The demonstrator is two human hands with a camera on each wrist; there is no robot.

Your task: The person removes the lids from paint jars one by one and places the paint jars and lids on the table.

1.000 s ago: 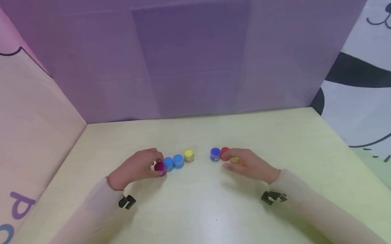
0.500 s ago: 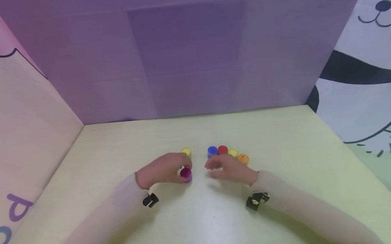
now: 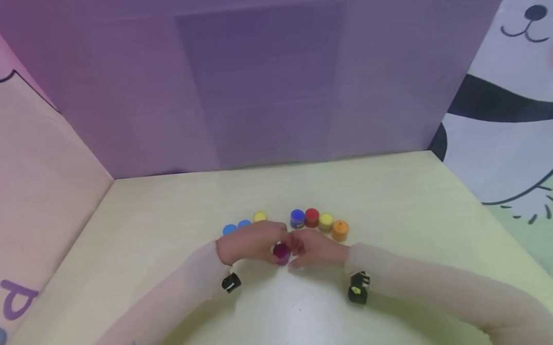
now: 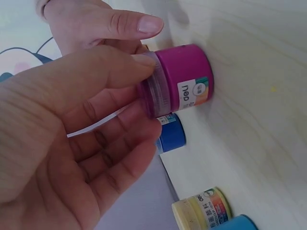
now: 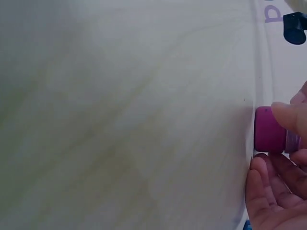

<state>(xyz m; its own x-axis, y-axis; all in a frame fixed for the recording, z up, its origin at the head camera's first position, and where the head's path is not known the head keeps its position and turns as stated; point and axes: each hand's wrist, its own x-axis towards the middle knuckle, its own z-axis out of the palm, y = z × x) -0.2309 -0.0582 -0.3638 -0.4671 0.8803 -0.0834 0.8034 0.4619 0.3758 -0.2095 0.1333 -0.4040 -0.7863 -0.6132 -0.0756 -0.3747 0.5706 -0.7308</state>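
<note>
My left hand (image 3: 249, 243) holds a magenta paint jar (image 4: 184, 76) by its clear lid, with the thumb (image 4: 132, 69) across the lid's side. The jar's base faces the tabletop in the left wrist view. Just right of it is my right hand (image 3: 319, 247), its fingers loosely bent and its thumb reaching toward the jar's near side. Beyond the right hand stand a dark blue jar (image 3: 297, 219), a red jar (image 3: 312, 217), a yellow jar (image 3: 326, 222) and an orange jar (image 3: 340, 230). Two light blue jars (image 3: 230, 229) and another yellow jar (image 3: 260, 216) are partly hidden behind the left hand.
The pale wooden tabletop (image 3: 292, 316) meets a purple backdrop (image 3: 273, 90) at its far edge. Printed panels, one with a panda-like figure (image 3: 511, 147), line the sides. A small black camera (image 3: 231, 282) is on the left wrist, another (image 3: 358, 288) on the right.
The left hand has carried the magenta jar rightward and nearer to me, past the light blue jars. My right hand has drawn back from the row and come beside the jar.
</note>
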